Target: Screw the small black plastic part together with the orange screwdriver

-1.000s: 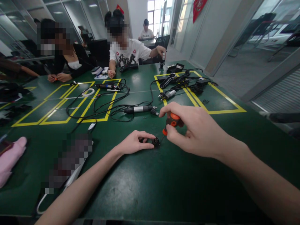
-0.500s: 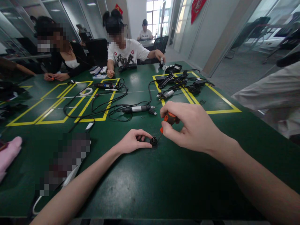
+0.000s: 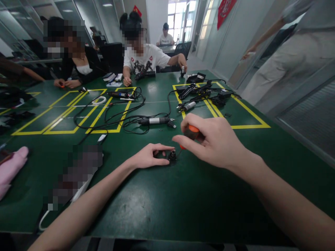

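Note:
My left hand pinches a small black round part against the green table, thumb and forefinger closed beside it. My right hand grips an orange and black screwdriver, its thin shaft angled down to the part. The right forefinger reaches out over the part.
A black and silver power tool with tangled cables lies just beyond my hands. More tools and adapters sit in yellow taped boxes at the back right. Two people sit across the table; another walks past at the right. A pink object lies at left.
My right hand has turned on the screwdriver, with the forefinger now stretched over the part. A person in light trousers has walked further along the right side.

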A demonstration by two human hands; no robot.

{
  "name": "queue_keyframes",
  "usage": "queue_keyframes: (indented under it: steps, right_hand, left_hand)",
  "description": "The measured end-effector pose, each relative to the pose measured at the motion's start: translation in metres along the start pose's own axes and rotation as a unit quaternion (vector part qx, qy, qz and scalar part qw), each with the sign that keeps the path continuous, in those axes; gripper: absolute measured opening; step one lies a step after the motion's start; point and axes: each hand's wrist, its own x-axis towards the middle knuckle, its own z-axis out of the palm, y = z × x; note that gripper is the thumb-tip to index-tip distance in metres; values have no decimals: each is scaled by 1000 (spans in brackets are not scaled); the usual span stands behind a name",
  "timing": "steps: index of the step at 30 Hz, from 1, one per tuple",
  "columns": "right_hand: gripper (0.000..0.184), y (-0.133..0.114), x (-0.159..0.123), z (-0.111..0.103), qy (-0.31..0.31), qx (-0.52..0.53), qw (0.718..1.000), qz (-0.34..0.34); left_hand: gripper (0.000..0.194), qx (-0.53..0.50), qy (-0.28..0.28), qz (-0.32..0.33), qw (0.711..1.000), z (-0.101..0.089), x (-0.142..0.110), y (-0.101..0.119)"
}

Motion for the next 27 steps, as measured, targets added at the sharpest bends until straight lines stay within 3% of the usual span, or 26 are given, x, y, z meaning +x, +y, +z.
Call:
queue_keyframes:
  steps: [5,10,13,17,22,25,27]
  right_hand:
    - [10,-1,2,0,-12,39,999,12]
    - [8,-1,2,1,-4,14,1000,1]
    - [19,1,2,0,-6,6,1000,12]
    - [9,1,2,-1,-22,40,999,15]
    - [13,-2,2,-3,-15,25,999,13]
    - [27,-2,3,-1,-15,23,999,25]
    - [21,-1,3,0,-17,38,999,22]
  left_hand:
    - [46,-31,29,-33,999,6,2,-1]
    - [45,-36,37,-47,998,5,4,-4]
    - [42,-48,23,-32,998,3,4,-4]
    - [38,-28,-6,-11,1000,-2,3,-5]
    - [48,33,-28,-8,999,-6,1,-3]
    - [52,18,-3,-15,1000,-3,1,-3]
    - [49,-4,26,-22,999,0,2,-3]
